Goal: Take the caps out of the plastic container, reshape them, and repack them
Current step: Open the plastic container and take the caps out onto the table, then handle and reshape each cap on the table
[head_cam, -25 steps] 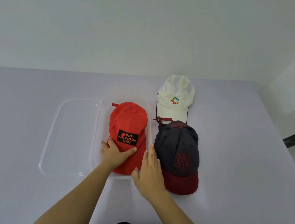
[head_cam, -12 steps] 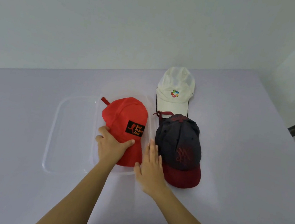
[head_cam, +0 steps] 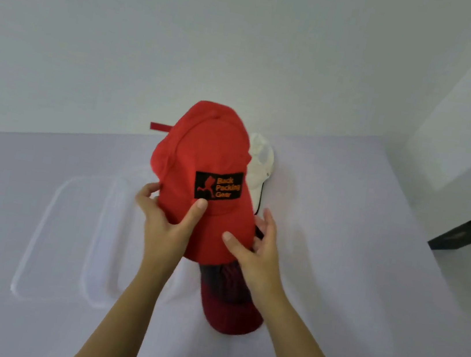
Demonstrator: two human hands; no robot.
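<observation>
Both my hands are on the red cap [head_cam: 208, 150], which I hold up in the air over the bench [head_cam: 364, 287], outside the plastic container [head_cam: 105, 287].

Seen from the head camera, my left hand [head_cam: 165, 226] grips the cap at its left side. The thumb lies on the front panel just under the black patch [head_cam: 218, 186] that reads "Back Packing Gear" in orange, and the fingers curl round the edge and behind the cloth. My right hand [head_cam: 259, 257] grips the brim at its right side, with the thumb on top of the brim and the fingers wrapped behind its rim. The cap's front faces me, crown up and away, brim down and toward me. Its red strap [head_cam: 159, 127] sticks out to the left near the crown.

Below the red cap, the dark cap [head_cam: 228, 307] with the maroon brim lies on the bench, brim pointing toward me. The red brim and my right hand hide much of its crown. The white cap [head_cam: 260, 163] lies farther back on the bench, mostly hidden behind the red one, with only its right side showing. The clear container stands on the bench left of the dark cap, partly under my left forearm. A clear lid [head_cam: 37, 241] lies flat just beside the container on its left. A pale wall [head_cam: 249, 29] rises behind the bench.
</observation>
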